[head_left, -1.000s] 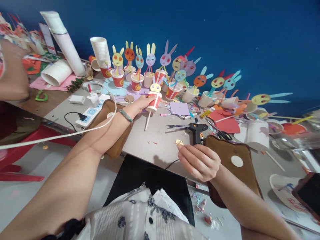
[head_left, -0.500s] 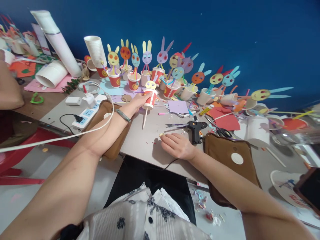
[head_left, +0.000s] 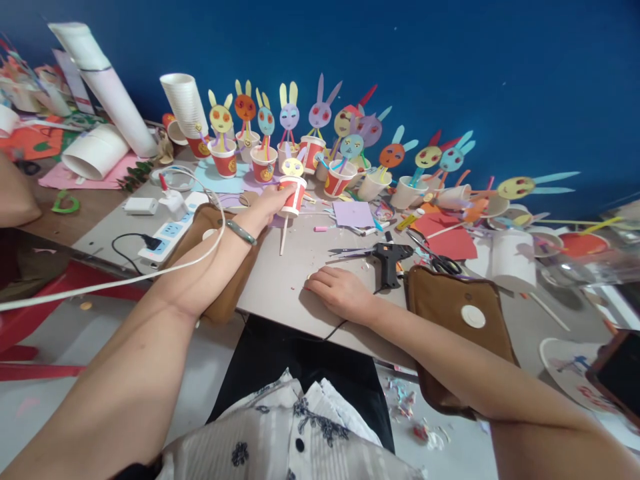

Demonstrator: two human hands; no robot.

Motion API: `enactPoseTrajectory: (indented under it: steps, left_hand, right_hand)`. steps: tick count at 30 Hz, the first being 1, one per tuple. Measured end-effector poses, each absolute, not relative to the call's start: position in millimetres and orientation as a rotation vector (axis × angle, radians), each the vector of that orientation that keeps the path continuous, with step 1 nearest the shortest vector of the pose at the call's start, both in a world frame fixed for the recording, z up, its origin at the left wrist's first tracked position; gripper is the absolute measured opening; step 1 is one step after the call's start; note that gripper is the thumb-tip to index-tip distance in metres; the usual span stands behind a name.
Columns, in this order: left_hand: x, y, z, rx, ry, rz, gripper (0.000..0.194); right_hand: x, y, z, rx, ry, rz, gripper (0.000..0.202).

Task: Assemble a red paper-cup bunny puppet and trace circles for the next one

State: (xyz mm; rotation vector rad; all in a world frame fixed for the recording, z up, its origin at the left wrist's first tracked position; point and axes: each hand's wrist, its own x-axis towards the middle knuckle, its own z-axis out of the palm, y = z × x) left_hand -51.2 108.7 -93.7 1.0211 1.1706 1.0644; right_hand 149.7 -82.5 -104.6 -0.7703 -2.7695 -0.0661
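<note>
blue wall (head_left: 450, 60) at the back, grey work table (head_left: 273, 293) running along it. a line of rabbit figures (head_left: 320, 115) stands against the wall in paper cups: round paper heads, long ears, mixed colours. those toward the right end lean or lie over.

left hand (head_left: 274, 202) – arm stretched across the table, green bangle (head_left: 241, 232) at the wrist – is closed around a red-and-white paper cup (head_left: 293, 195). cup is held just in front of the row, slightly tilted. a yellow rabbit head (head_left: 293, 167) with pale purple ears shows above its rim; a pale stick (head_left: 284, 237) comes out below and points downward. cannot tell whether the stick's tip touches the table.

right hand (head_left: 345, 293) lies low over the near part of the table, back up, fingers bent. a small pale sliver (head_left: 309, 276) shows at the fingertips; from where i stand, cannot tell whether it is gripped.

just beyond the right hand: a black glue gun (head_left: 393, 263). further right, black scissors (head_left: 447, 265) beside red paper (head_left: 445, 235). a purple paper square (head_left: 353, 214) lies between the held cup and the red paper. a brown pouch (head_left: 463, 333) sits under the right forearm, overhanging the table edge. on the left side, a white power strip (head_left: 173, 233) with a black plug in it. far left, part of another person's arm (head_left: 15, 197).
</note>
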Motion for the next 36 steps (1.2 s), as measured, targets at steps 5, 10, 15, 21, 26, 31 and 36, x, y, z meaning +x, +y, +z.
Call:
enactPoseTrajectory:
  steps: [5,10,15,21,26,31,36]
  left_hand:
    - [-49.7,101.3,-85.2,1.057,1.224,1.095,0.019]
    - [-51.6,97.4,-79.5,1.042,1.281,1.054,0.023]
    - [-49.8,96.0,-77.5,1.013,1.256,1.038,0.018]
    - [-50.4,96.3,-78.2,1.033,1.272,0.998,0.018]
    - [-51.1,98.6,-75.9,1.086,1.306,0.985,0.017]
    - [-49.0,99.2,-74.1,1.052,1.315,0.978,0.017]
    - [-47.9,94.9,-71.9,1.037,1.319,0.989,0.015]
  right_hand:
    - [162.4,-61.0,-84.7,-1.022,-2.669,0.07,0.026]
    - [189.2,5.3,-57.6,-1.842,-2.554,-0.083,0.033]
    - [200.6,57.2,-55.9,-2.085,-2.568,-0.03,0.038]
    - [216.6,67.0,-46.5,-2.109,-2.444,-0.063,0.032]
    - [247.2,58.6,-19.1,-1.926,-2.019,-0.27,0.03]
    - [266.7,48.9,-7.3,-1.685,-1.826,-0.461,0.023]
    - [262.3,45.4,-20.5,-1.795,-2.202,-0.451,0.031]
